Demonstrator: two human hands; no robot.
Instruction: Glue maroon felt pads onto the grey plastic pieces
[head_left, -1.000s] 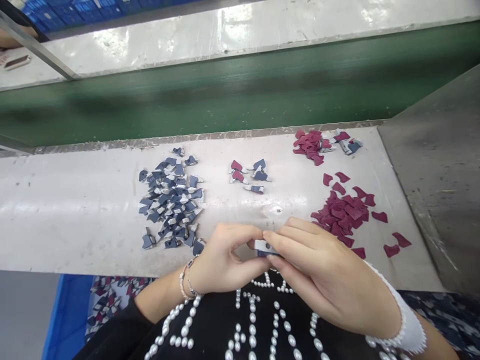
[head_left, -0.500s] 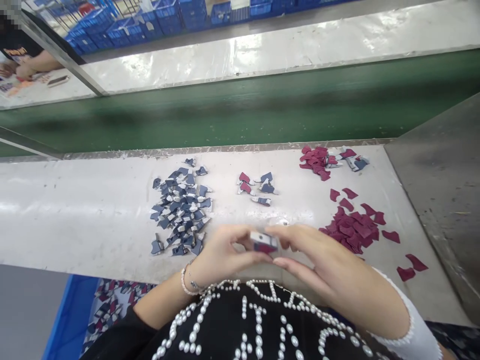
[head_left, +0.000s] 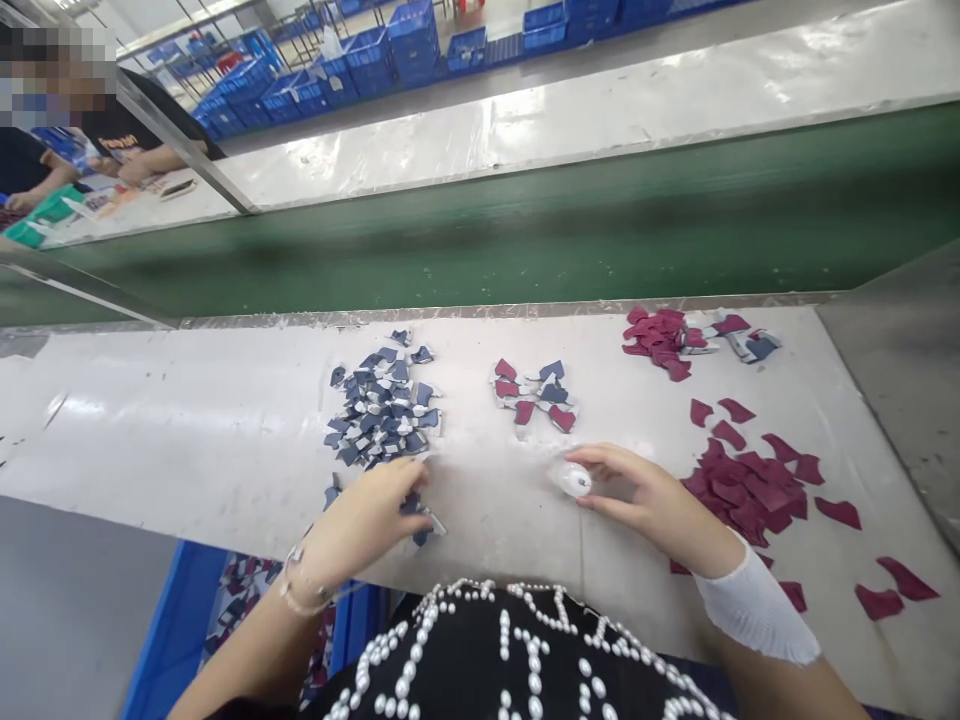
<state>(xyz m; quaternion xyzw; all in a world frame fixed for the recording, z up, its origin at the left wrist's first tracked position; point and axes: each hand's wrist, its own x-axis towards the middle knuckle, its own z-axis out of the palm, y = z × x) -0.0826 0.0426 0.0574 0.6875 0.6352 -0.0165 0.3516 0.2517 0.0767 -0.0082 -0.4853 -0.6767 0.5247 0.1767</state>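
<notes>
My left hand [head_left: 367, 520] rests on the near edge of a heap of small navy-blue pieces [head_left: 382, 410], fingers curled over a few of them by the table edge. My right hand [head_left: 645, 495] lies on the white table with its fingertips touching a small round clear-and-white object [head_left: 574, 480]. Between and beyond the hands sits a small cluster of joined blue and maroon pieces [head_left: 536, 392]. A heap of maroon pieces [head_left: 750, 485] lies just right of my right hand.
Another small maroon heap [head_left: 660, 340] with a few mixed pieces sits at the far right. A green conveyor belt [head_left: 525, 230] runs behind the white table [head_left: 187, 430]. A blue bin [head_left: 165, 630] with pieces stands below left. Another person's arms [head_left: 142, 165] work at far left.
My hands held one blue-and-maroon piece together near my chest. They have separated: the left went to the blue heap, the right to the round object. The centre cluster has gained maroon pieces.
</notes>
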